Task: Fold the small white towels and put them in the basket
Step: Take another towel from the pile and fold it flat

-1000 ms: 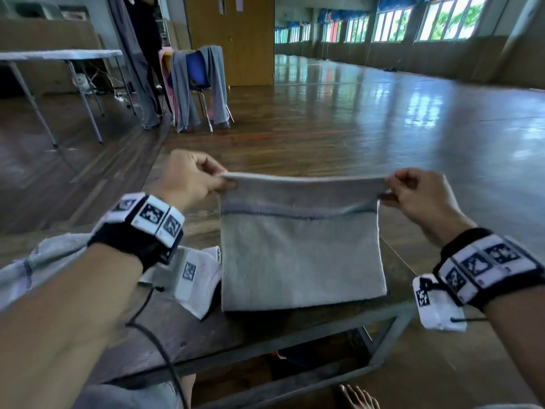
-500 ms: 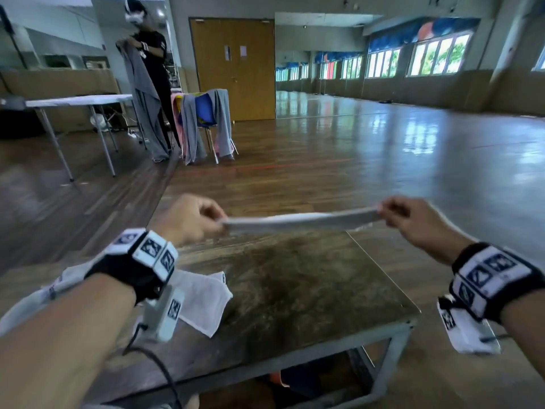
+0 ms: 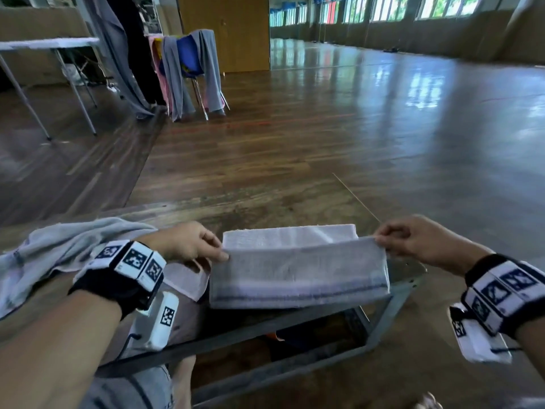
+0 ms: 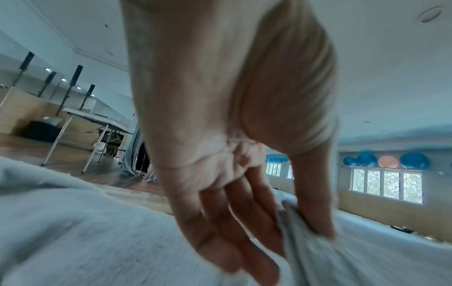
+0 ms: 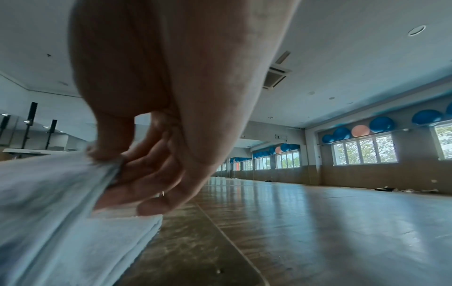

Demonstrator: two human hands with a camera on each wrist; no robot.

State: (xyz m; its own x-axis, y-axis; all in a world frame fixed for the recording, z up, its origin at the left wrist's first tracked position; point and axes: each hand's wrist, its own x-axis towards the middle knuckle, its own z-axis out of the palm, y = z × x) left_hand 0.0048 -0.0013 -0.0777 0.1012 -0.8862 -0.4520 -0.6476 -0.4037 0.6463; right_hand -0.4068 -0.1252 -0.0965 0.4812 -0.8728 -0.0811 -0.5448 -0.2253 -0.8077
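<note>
towel (image 3: pixel 298 273) is stretched crosswise between both hands, long axis running l-r, over the near part of the bench (image 3: pixel 265 208). left hand (image 3: pixel 184 242) pinches the upper-left corner; left wrist view confirms thumb pressed to fingers (image 4: pixel 244 241) w/ cloth between. right hand (image 3: pixel 413 239) pinches the upper-right corner; right wrist view shows the thumb clamped on the hem against the fingers (image 5: pixel 146 183), the other fingers loosely curled below. both hands level, roughly equally near the body.

key relation: the pinched edge sits uppermost. from it a front panel w/ a dark stripe hangs toward the person, down to the bench's near edge. behind the pinched edge, away from the hands, a further layer of the same towel lies flat on the bench. so the cloth lies between the hands, below and beyond the fingers, not beside either one.

judgement: fold in progress; next move likely carries the pinched edge across the short axis, both hands travelling together. neither hand has an advantage.

more towels (image 3: pixel 59 249) lie in a heap just under and beyond the left wrist. basket not in view; its direction cannot be told.
</note>
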